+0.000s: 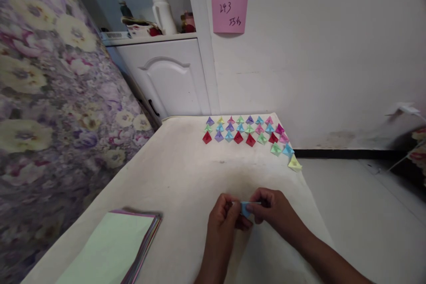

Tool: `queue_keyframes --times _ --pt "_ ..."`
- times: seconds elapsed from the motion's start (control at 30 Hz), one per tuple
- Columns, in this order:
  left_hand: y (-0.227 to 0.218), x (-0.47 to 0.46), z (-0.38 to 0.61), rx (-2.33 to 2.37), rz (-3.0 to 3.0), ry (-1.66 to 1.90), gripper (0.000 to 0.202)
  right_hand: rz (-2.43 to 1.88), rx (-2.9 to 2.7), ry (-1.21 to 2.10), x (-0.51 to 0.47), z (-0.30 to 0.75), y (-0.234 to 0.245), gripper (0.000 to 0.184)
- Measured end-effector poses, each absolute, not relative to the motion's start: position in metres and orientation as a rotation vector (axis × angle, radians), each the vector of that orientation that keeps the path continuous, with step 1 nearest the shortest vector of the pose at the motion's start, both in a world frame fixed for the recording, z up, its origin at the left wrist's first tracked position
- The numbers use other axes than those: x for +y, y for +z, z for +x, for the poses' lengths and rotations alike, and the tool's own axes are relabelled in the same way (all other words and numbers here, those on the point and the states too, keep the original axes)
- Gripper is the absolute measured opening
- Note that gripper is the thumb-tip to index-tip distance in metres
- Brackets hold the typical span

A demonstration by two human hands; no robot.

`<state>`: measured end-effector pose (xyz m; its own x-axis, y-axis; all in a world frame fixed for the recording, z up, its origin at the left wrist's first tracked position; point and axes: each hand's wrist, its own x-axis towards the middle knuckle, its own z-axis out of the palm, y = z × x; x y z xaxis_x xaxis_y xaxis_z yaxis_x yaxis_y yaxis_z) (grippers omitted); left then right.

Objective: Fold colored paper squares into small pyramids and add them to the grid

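A small piece of folded light blue paper (245, 209) is held between my two hands, above the near part of the table. My left hand (228, 215) pinches its left side with thumb and fingers. On the right side my right hand (268, 205) grips it, the thumb lying over the paper. Fingers cover much of the piece, so its full shape is hidden. Farther off, several small folded paper pieces (238, 137) in red, blue, green, purple, pink and yellow stand in rows along the table's far right edge.
A stack of coloured paper sheets (109, 244), pale green on top, lies at the table's near left. The table (179, 164) meets a white wall with a pink note (229, 8). A floral curtain (66, 97) hangs at left, beside a white cabinet (166, 71).
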<state>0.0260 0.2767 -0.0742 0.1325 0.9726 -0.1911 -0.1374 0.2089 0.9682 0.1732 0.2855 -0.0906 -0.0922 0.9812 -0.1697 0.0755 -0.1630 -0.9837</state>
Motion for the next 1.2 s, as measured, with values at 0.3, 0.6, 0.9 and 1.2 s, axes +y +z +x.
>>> queue_keyframes --times 0.3,0.6,0.9,1.2 --pt "-0.077 0.279 0.021 1.152 1.103 1.031 0.018 -1.246 -1.118 1.467 0.284 0.173 -0.088 0.024" --pt "-0.083 0.283 0.023 1.117 0.944 0.977 0.013 -1.253 -1.133 1.428 0.283 0.171 -0.087 0.023" --pt "-0.085 0.279 0.023 1.119 1.072 1.001 0.009 -1.278 -1.349 1.049 0.278 0.168 -0.082 0.005" --pt "-0.085 0.276 0.024 1.196 1.165 1.032 0.007 -1.227 -1.655 0.639 0.272 0.168 -0.088 0.016"
